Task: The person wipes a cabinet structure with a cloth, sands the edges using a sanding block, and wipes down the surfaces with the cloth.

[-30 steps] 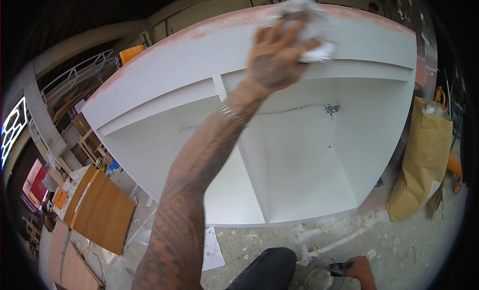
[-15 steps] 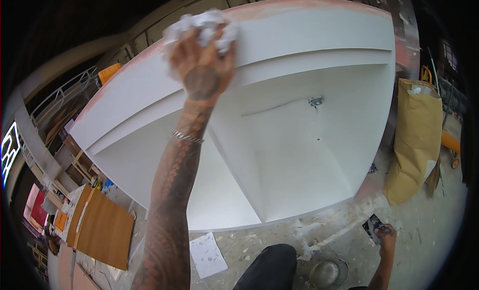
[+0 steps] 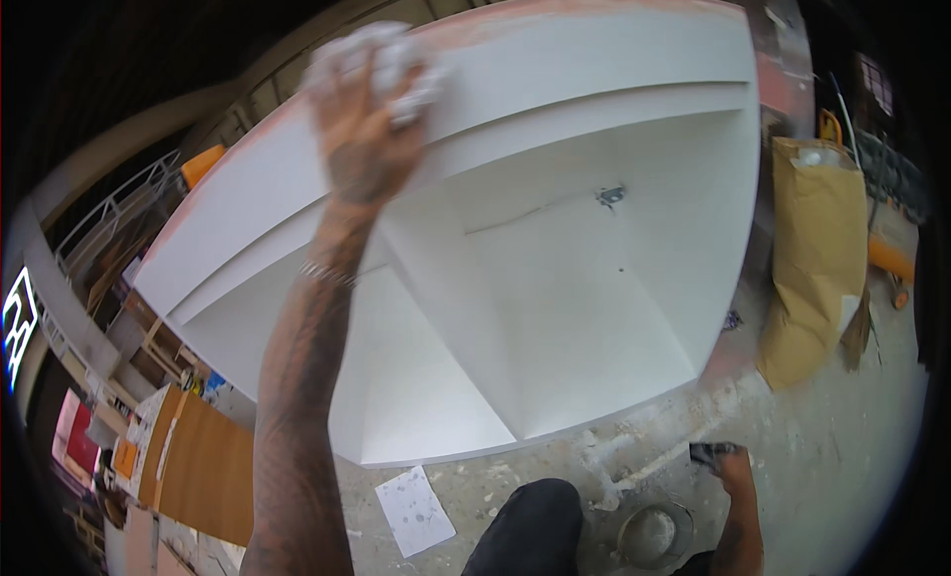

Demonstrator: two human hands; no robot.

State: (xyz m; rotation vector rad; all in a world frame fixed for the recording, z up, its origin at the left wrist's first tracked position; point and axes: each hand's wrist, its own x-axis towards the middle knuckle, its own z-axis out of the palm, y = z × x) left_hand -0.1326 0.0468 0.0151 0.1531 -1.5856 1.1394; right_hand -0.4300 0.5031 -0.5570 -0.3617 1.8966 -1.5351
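Observation:
My left hand (image 3: pixel 369 145), slightly blurred, presses a crumpled white cloth (image 3: pixel 421 93) against the upper front panel of a large white cabinet (image 3: pixel 584 56). Pinkish smears run along the panel's top edge. Below it are deep open compartments, and a cable hangs from a small metal fitting (image 3: pixel 611 195) in one of them. Low at the right, my right hand (image 3: pixel 735 467) is closed on a dark flat piece (image 3: pixel 709 454) above the floor; whether it is sandpaper I cannot tell.
A round metal bowl (image 3: pixel 651 536) and a spotted white sheet (image 3: pixel 416 512) lie on the stained floor near my knee (image 3: pixel 530 526). To the right stands a tall brown paper sack (image 3: pixel 812 249). A wood-coloured cabinet (image 3: pixel 208 467) sits at the left.
My left hand and the cloth have slid left along the panel. My right hand has shifted left, its dark piece now seen more edge-on. The whole view has moved slightly.

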